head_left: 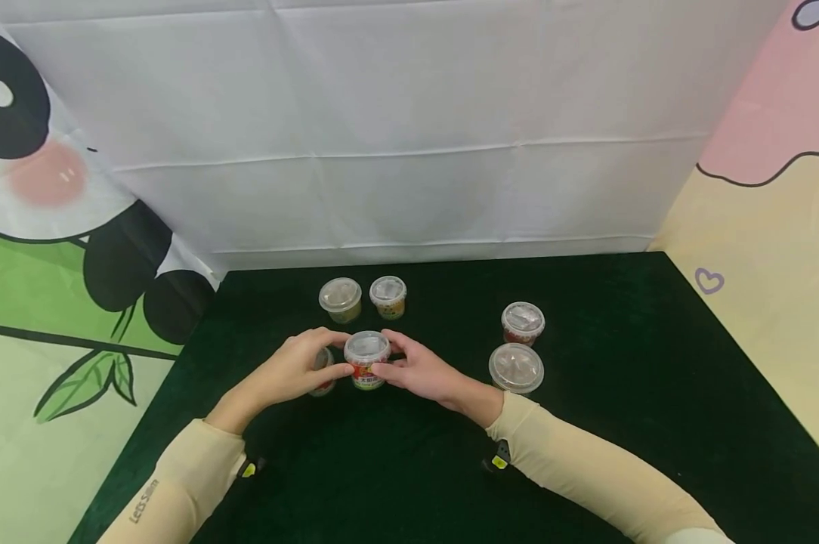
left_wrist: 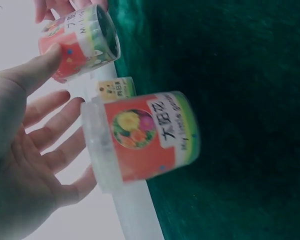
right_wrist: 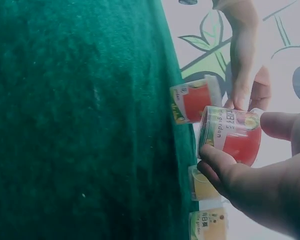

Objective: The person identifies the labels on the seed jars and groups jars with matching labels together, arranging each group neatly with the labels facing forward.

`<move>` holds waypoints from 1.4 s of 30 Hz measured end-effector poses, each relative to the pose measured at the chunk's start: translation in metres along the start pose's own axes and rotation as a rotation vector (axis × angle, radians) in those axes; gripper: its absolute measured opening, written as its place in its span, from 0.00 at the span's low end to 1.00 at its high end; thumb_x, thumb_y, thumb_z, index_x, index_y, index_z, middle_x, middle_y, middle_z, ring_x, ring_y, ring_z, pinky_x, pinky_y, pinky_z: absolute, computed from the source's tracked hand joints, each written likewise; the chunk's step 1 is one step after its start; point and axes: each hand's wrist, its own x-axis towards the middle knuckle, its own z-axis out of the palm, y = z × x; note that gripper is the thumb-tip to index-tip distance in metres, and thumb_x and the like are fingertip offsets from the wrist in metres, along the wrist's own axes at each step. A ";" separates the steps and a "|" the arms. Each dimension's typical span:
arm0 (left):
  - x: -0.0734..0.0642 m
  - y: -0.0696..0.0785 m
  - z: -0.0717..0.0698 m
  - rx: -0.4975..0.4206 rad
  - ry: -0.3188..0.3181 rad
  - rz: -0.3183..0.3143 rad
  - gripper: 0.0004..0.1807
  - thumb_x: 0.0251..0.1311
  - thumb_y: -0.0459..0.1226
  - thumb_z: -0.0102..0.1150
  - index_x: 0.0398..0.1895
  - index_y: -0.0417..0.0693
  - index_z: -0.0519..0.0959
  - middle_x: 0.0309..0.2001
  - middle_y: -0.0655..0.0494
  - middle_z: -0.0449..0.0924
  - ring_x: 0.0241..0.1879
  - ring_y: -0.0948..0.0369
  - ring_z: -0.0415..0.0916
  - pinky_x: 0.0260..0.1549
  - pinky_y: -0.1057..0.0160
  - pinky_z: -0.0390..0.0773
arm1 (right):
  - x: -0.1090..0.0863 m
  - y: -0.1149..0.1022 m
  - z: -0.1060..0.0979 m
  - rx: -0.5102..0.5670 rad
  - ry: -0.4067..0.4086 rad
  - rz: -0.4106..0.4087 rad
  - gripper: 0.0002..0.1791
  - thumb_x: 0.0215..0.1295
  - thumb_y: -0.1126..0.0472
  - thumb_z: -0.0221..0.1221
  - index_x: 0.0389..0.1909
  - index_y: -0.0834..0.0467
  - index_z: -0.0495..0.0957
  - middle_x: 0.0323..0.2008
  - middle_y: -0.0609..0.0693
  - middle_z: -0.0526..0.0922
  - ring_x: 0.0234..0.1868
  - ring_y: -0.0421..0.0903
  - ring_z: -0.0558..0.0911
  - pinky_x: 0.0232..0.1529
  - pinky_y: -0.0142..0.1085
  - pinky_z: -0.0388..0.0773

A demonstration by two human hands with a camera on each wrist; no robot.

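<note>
Between my two hands is a small plastic cup point(head_left: 367, 370) with a clear lid and a red label showing flowers and Chinese characters. My right hand point(head_left: 423, 370) pinches it from the right, thumb in front and fingers behind. On the left, my left hand point(head_left: 301, 366) reaches to it with thumb and forefinger at its side. In the left wrist view the left thumb overlaps the label while the other fingers stay spread and nearly straight. A second red-labelled cup point(left_wrist: 145, 137) stands just left of it, partly hidden by the left hand in the head view.
Two yellow-labelled lidded cups point(head_left: 341, 300) point(head_left: 389, 297) stand behind the hands. To the right are two more lidded cups point(head_left: 523, 323) point(head_left: 516, 368), close together. All stand on a dark green cloth-covered table point(head_left: 396, 483); a white sheet point(head_left: 409, 151) hangs behind its far edge.
</note>
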 end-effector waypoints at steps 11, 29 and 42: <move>-0.005 -0.011 0.001 0.116 -0.009 0.013 0.25 0.64 0.48 0.69 0.61 0.49 0.79 0.51 0.56 0.80 0.51 0.54 0.74 0.49 0.42 0.70 | 0.014 0.012 0.014 -0.172 0.025 -0.062 0.41 0.74 0.59 0.60 0.80 0.58 0.49 0.72 0.57 0.61 0.68 0.56 0.70 0.60 0.44 0.76; -0.009 -0.021 0.008 0.137 0.006 0.020 0.24 0.64 0.48 0.69 0.61 0.50 0.80 0.54 0.53 0.79 0.55 0.51 0.73 0.53 0.39 0.72 | 0.018 0.018 0.018 -0.300 0.029 -0.090 0.41 0.76 0.55 0.58 0.80 0.61 0.47 0.72 0.61 0.58 0.70 0.55 0.68 0.64 0.42 0.73; -0.009 -0.020 0.012 0.128 -0.010 0.022 0.24 0.62 0.45 0.71 0.59 0.49 0.80 0.54 0.53 0.78 0.56 0.51 0.73 0.54 0.41 0.75 | 0.021 0.019 0.018 -0.318 -0.002 -0.078 0.36 0.81 0.51 0.48 0.80 0.62 0.47 0.73 0.59 0.62 0.70 0.54 0.70 0.65 0.43 0.72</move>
